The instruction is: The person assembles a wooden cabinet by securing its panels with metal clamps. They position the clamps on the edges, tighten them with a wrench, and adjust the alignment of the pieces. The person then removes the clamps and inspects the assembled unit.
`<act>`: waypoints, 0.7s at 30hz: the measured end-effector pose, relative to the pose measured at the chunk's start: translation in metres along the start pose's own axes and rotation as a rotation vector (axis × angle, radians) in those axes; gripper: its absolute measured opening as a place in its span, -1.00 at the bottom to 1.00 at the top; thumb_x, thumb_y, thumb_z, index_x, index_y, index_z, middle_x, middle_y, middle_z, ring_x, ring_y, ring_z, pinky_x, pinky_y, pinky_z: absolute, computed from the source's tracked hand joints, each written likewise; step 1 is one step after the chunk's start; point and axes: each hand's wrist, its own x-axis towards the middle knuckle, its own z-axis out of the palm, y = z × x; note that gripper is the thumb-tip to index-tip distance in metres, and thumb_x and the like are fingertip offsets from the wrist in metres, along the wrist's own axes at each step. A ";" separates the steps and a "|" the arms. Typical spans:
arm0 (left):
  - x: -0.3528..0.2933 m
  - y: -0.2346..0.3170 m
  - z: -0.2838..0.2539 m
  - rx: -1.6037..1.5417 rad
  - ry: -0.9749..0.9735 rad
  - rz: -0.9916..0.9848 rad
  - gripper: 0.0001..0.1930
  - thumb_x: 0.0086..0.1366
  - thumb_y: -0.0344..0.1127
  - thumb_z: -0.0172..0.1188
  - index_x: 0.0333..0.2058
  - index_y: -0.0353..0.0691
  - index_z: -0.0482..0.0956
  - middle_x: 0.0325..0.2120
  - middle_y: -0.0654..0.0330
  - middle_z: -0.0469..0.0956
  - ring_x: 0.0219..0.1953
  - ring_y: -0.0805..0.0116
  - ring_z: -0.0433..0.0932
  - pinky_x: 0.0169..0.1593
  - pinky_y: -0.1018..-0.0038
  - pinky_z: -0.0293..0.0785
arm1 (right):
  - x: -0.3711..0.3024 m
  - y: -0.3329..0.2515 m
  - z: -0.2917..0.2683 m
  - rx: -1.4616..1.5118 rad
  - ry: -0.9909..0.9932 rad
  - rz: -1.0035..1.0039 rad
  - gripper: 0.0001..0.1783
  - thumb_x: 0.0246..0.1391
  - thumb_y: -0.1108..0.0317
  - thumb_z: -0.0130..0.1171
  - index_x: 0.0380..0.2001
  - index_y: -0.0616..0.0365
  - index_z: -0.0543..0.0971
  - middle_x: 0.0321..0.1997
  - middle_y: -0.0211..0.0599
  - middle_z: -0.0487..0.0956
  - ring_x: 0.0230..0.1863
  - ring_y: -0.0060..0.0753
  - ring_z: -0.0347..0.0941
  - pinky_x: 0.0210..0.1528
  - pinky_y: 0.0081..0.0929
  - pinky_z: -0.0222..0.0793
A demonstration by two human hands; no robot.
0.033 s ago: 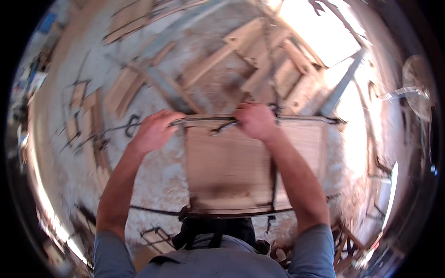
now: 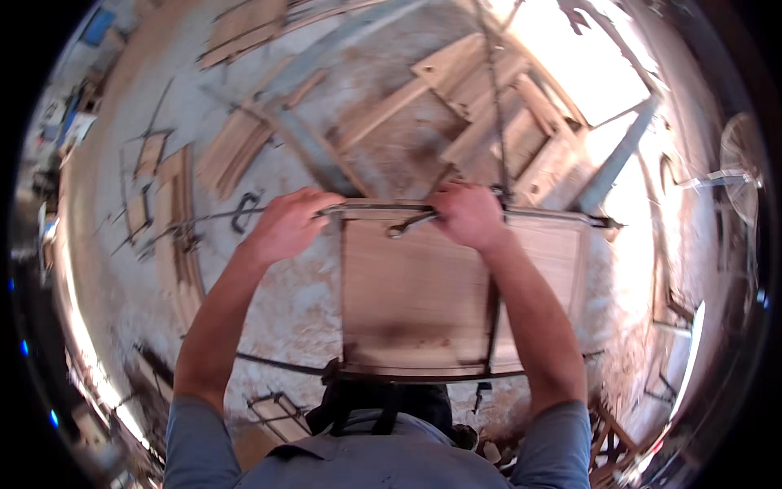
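1. The wooden panel (image 2: pixel 415 293) lies flat in front of the person, framed by long metal bar clamps: one bar (image 2: pixel 538 214) runs along its far edge, another (image 2: pixel 423 373) along the near edge, and a darker one crosses it beside the right forearm. I judge that the bars are there to squeeze the boards together edge to edge.
2. The left hand (image 2: pixel 285 224) is curled over the left end of the far bar with its fingers wrapped down, closed on the metal, seemingly steadying that end.
3. The right hand (image 2: pixel 466 216) sits near the middle of the same bar, knuckles up, closed around it. Just beside its thumb, a small spanner-like tool (image 2: pixel 411 225) pokes out; whether the hand truly grips it I cannot tell.
4. Both arms reach straight out from the shoulders, elbows nearly locked and forearms roughly parallel, the body leaning over the near edge.
5. Around the work, the dusty floor (image 2: pixel 277 310) is strewn with loose planks (image 2: pixel 232 151) and timber frames (image 2: pixel 489 114), with a bright doorway (image 2: pixel 586 57) beyond.
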 end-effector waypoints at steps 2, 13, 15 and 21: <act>-0.004 0.003 -0.001 0.021 0.024 -0.047 -0.68 0.09 -0.54 0.09 -0.13 -0.22 0.54 -0.14 0.09 0.53 -0.14 0.04 0.54 -0.11 0.28 0.49 | 0.006 -0.003 -0.003 0.037 0.027 -0.023 -0.80 -0.13 0.15 0.21 -0.58 0.03 0.56 -0.43 -0.34 0.53 -0.24 -0.21 0.53 -0.30 -0.25 0.50; -0.012 0.003 0.022 0.184 0.063 -0.075 -0.82 0.08 -0.46 0.16 -0.28 -0.28 0.53 -0.05 -0.05 0.48 0.03 -0.06 0.45 0.04 0.19 0.40 | 0.005 -0.003 -0.005 0.072 0.003 0.005 -0.78 -0.13 0.14 0.23 -0.59 0.05 0.53 -0.46 -0.35 0.51 -0.26 -0.23 0.52 -0.32 -0.25 0.49; -0.013 0.023 0.021 0.065 0.087 -0.265 -0.80 0.08 -0.38 0.22 -0.30 -0.30 0.53 -0.04 -0.10 0.46 0.03 -0.08 0.44 0.08 0.19 0.38 | 0.005 -0.002 -0.005 0.056 -0.003 0.011 -0.77 -0.12 0.14 0.23 -0.59 0.04 0.54 -0.46 -0.35 0.52 -0.26 -0.23 0.52 -0.31 -0.25 0.49; -0.013 0.027 0.047 0.110 0.405 -0.383 -0.56 0.07 -0.33 0.26 -0.08 -0.39 0.45 -0.03 -0.15 0.44 0.04 -0.09 0.39 0.17 0.21 0.28 | 0.006 -0.002 -0.005 0.043 -0.008 -0.001 -0.76 -0.12 0.12 0.23 -0.59 0.04 0.54 -0.46 -0.35 0.53 -0.26 -0.23 0.53 -0.32 -0.26 0.50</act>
